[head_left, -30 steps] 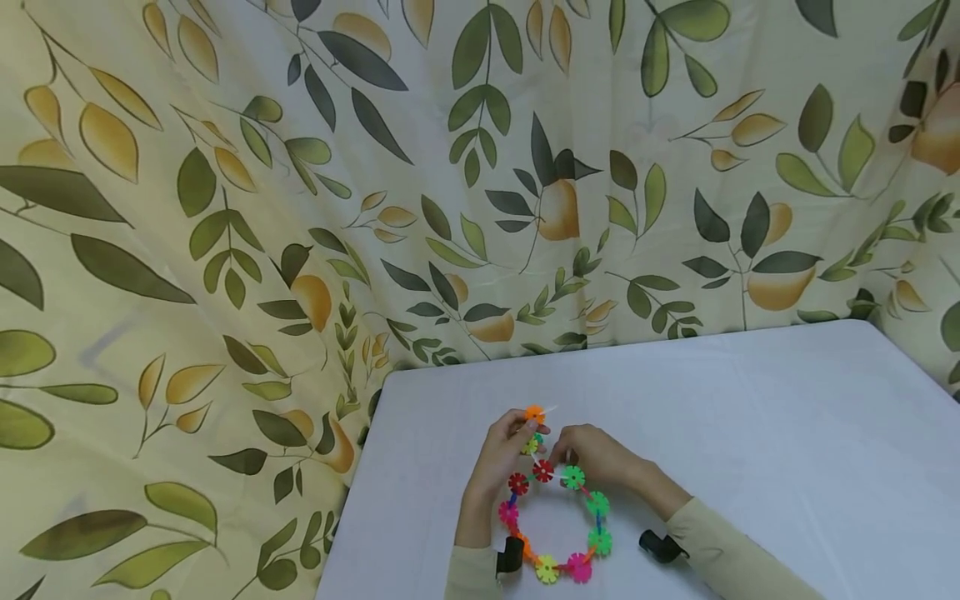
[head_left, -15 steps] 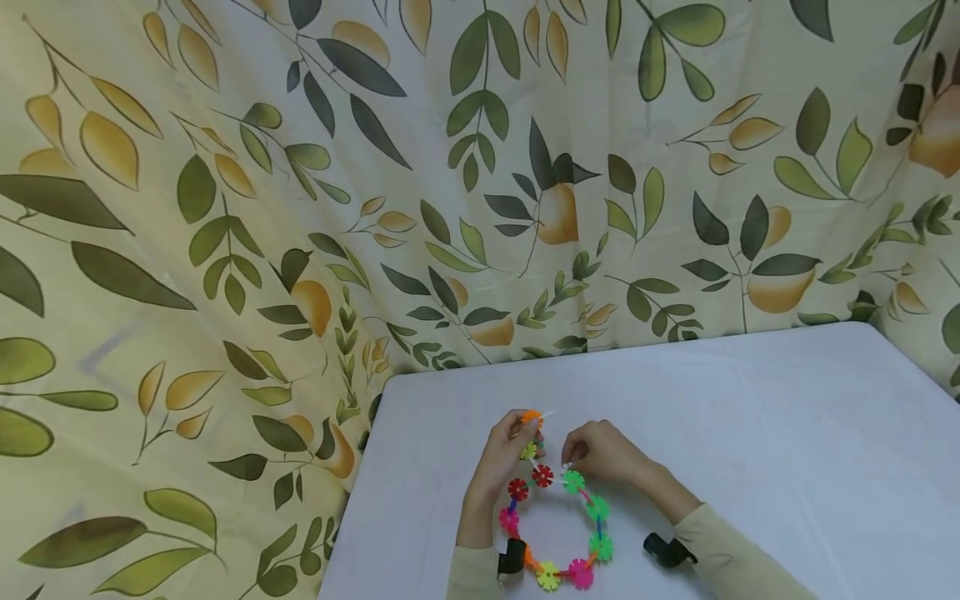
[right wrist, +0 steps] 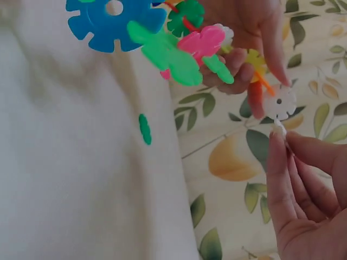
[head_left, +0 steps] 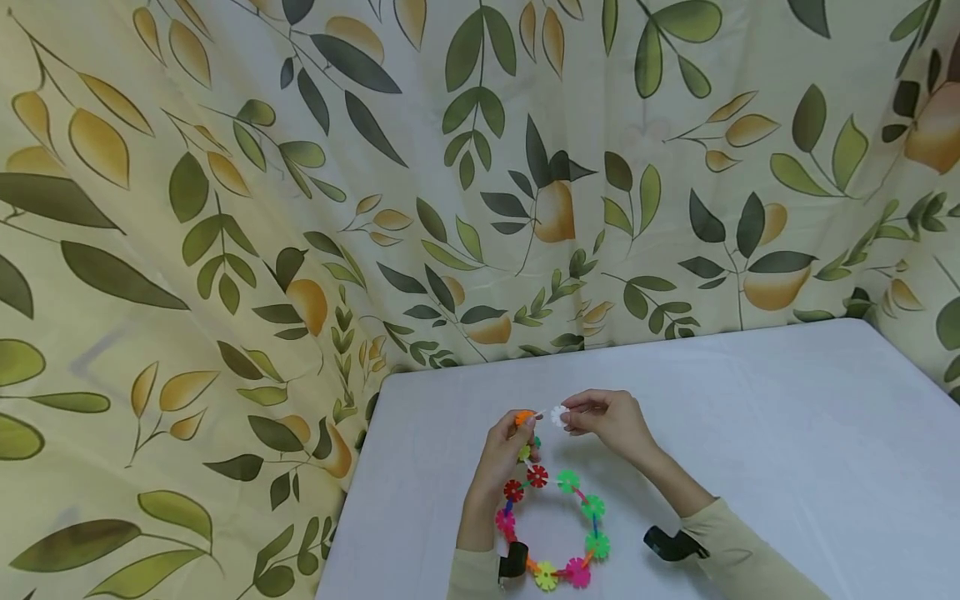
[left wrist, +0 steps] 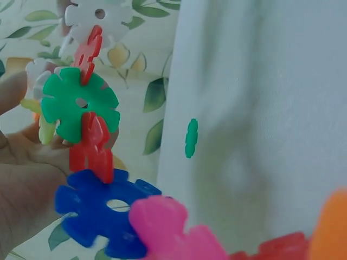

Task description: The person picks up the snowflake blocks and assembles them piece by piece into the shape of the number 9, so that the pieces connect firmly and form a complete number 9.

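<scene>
Plastic snowflake discs, slotted together in a chain, form a colourful ring (head_left: 597,546) on the table. My left hand (head_left: 497,457) grips the end of the chain at the ring's upper left, its thumb by an orange disc (head_left: 523,417). Between the thumb and fingertips of my right hand (head_left: 613,423) is a white disc (head_left: 558,416), held close to the left fingertips. In the right wrist view this pinched disc (right wrist: 279,128) is edge-on, right at the rim of another white disc (right wrist: 280,102) by the left hand. A blue disc (left wrist: 89,208) and a green disc (left wrist: 81,103) show in the left wrist view.
A white-covered table (head_left: 750,433) lies under the hands, with a leaf-and-fruit patterned curtain (head_left: 480,208) along its back and left. Both wrists carry black cameras. One green disc (left wrist: 191,138) appears edge-on against the white cloth in the wrist views.
My right hand has risen from the ring's top, bringing the white disc up beside the left fingertips. The left hand keeps its grip, with the orange disc shifted slightly left.
</scene>
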Tool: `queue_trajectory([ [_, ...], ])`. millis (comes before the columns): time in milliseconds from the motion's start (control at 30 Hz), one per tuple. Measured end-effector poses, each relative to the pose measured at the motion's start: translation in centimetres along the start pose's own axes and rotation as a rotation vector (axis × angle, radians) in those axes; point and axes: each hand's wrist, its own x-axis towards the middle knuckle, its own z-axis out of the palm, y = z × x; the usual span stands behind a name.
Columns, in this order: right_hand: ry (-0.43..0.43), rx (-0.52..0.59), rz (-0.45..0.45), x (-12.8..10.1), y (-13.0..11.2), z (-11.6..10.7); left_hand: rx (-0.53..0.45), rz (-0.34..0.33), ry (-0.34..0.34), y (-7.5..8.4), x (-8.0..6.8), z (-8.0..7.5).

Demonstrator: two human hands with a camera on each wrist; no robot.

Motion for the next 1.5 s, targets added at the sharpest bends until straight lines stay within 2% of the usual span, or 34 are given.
queue_trajectory([
  [100, 0.014, 0.073, 0.003, 0.0, -0.4, 0.1, -0.005, -0.017, 0.002, 0.0, -0.3, -0.1],
  [267, 0.022, 0.13, 0.013, -0.1, -1.0, 0.3, -0.012, -0.02, 0.002, -0.3, -0.4, 0.1],
  [633, 0.067, 0.086, 0.017, -0.4, -1.4, 0.4, -0.094, -0.022, 0.018, -0.3, -0.4, 0.6],
  [800, 0.078, 0.128, 0.021, -0.4, -1.5, 0.5, -0.139, -0.027, 0.047, -0.1, -0.4, 0.7],
  [1000, 0.095, 0.18, 0.027, -0.4, -1.6, 0.7, -0.129, -0.043, 0.086, -0.1, -0.5, 0.9],
  [1200, 0.108, 0.186, 0.051, -0.5, -1.6, 1.0, -0.136, -0.056, 0.091, -0.1, -0.4, 1.1],
  [1500, 0.095, 0.259, 0.044, -0.5, -1.6, 1.2, -0.125, -0.05, 0.091, -0.2, -0.6, 1.2],
])
